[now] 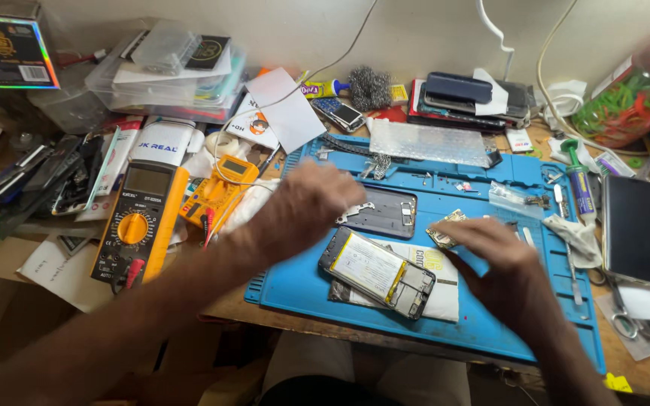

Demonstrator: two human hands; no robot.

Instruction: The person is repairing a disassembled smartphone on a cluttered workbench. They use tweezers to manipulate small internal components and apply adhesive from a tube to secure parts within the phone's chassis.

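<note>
Head view, looking down at a cluttered repair bench; a blue work mat (295,289) covers the middle. Left hand (302,207) hovers over the mat's left part, motion-blurred, knuckles up; fingers look loosely curled, cannot tell if anything is pinched; it sits just left of a dark phone back frame (385,214) lying flat on the mat. Right hand (502,263) is palm down over the mat's right half, fingers spread slightly and pointing left; fingertips at or just beside a small gold-coloured circuit part (445,229); cannot tell whether they touch it; nothing clamped. Between the hands, nearer the front edge, an opened phone (376,272) lies tilted, its battery facing up, resting on a white paper sheet (445,297).

Left of the mat: a large yellow multimeter (133,225) with red probe plugs; a smaller yellow meter (220,188) beside it; a heap of dark phone parts (47,177) further left. Back of the bench: clear plastic boxes (174,75), a stack of phones (460,98), a wad of steel wool (370,86). Right side: a dark phone screen (637,229) face up; scissors (630,319) near it; a clear jar of green and red bits (633,98) at the corner.
</note>
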